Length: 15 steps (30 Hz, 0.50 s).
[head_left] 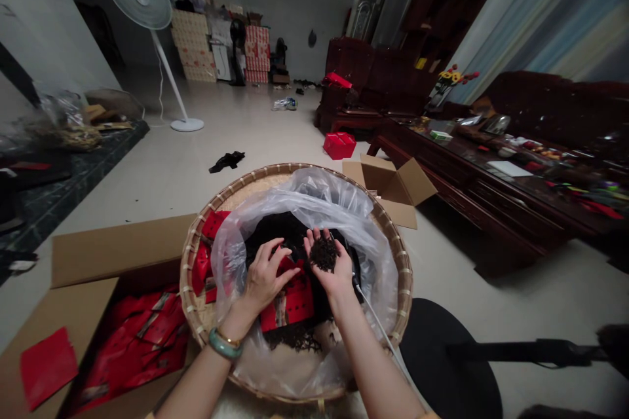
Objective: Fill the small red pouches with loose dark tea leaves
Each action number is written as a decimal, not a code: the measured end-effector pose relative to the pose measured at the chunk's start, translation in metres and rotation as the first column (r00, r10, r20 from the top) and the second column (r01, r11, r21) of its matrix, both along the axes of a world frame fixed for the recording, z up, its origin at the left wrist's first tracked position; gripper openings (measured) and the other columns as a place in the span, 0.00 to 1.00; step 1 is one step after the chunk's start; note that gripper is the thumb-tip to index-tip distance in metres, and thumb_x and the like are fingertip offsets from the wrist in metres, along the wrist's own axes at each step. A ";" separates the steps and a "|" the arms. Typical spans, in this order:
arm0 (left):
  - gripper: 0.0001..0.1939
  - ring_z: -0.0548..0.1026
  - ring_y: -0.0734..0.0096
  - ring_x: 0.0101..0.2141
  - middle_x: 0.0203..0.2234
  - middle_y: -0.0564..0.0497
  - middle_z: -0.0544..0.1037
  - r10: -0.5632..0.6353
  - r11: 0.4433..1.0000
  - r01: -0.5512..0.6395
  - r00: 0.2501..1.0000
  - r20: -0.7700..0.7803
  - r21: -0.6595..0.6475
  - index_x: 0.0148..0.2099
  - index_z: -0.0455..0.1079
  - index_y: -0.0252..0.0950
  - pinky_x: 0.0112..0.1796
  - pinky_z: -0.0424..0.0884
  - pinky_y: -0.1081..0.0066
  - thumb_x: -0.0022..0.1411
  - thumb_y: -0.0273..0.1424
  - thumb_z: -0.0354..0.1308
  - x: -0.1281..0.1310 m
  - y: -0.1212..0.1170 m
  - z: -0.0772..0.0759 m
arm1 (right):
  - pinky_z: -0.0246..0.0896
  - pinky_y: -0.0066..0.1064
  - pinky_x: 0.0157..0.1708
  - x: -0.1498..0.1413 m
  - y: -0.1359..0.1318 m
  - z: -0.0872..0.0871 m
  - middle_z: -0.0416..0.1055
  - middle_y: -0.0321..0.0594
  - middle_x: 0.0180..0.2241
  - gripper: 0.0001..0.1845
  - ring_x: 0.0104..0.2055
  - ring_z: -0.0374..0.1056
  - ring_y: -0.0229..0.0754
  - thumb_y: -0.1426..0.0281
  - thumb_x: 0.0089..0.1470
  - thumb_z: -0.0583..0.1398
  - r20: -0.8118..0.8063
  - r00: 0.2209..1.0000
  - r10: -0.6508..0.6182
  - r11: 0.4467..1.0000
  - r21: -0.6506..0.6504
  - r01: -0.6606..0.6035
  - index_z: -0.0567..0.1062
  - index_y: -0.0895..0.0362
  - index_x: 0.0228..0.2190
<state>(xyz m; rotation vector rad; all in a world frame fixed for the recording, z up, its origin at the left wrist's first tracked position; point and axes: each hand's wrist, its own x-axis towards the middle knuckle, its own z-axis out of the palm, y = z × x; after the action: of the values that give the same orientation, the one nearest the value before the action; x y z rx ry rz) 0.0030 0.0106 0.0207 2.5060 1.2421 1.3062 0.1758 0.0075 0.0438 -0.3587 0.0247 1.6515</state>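
The person's forearms (196, 376) reach over a round woven basket (405, 275) holding a clear plastic bag (376, 245). The right hand (335, 273) lies palm up, fingers loosely curled, a heap of dark dried leaves (323, 254) on its palm. The left hand (268, 278) arches over a red packet (297, 301) inside the bag, fingers spread, thumb apart; whether it touches cannot be told. An open cardboard box (122, 249) of similar packets (142, 340) stands left of the basket.
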 end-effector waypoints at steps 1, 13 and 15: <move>0.12 0.69 0.60 0.46 0.46 0.43 0.67 -0.003 1.000 0.003 1.000 -0.004 0.005 0.42 0.66 0.37 0.46 0.70 0.58 0.58 0.37 0.57 -0.001 0.001 0.001 | 0.65 0.39 0.47 0.000 0.000 0.000 0.76 0.40 0.35 0.14 0.47 0.69 0.41 0.69 0.53 0.50 0.002 1.000 -0.011 1.000 -0.024 0.011 0.75 0.56 0.33; 0.10 0.70 0.66 0.43 0.48 0.43 0.66 -0.183 0.982 0.164 0.953 -0.241 -0.096 0.43 0.67 0.37 0.42 0.72 0.65 0.64 0.27 0.45 0.008 0.005 0.039 | 0.69 0.26 0.28 -0.002 0.011 0.044 0.73 0.33 0.22 0.11 0.25 0.69 0.33 0.68 0.54 0.52 0.097 0.992 -0.076 0.990 -0.113 0.087 0.71 0.55 0.24; 0.10 0.71 0.66 0.42 0.48 0.43 0.66 -0.195 0.979 0.171 0.945 -0.262 -0.115 0.42 0.68 0.37 0.41 0.72 0.64 0.63 0.26 0.45 0.010 0.005 0.045 | 0.69 0.26 0.26 -0.006 0.013 0.054 0.72 0.34 0.21 0.11 0.23 0.69 0.34 0.67 0.54 0.52 0.171 0.982 -0.076 0.993 -0.081 0.091 0.71 0.55 0.24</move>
<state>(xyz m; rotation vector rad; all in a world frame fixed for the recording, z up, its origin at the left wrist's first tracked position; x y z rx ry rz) 0.0127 0.0152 0.0661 2.7251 1.0482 0.8679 0.1703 0.0201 0.0973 -0.5562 -0.0130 1.5361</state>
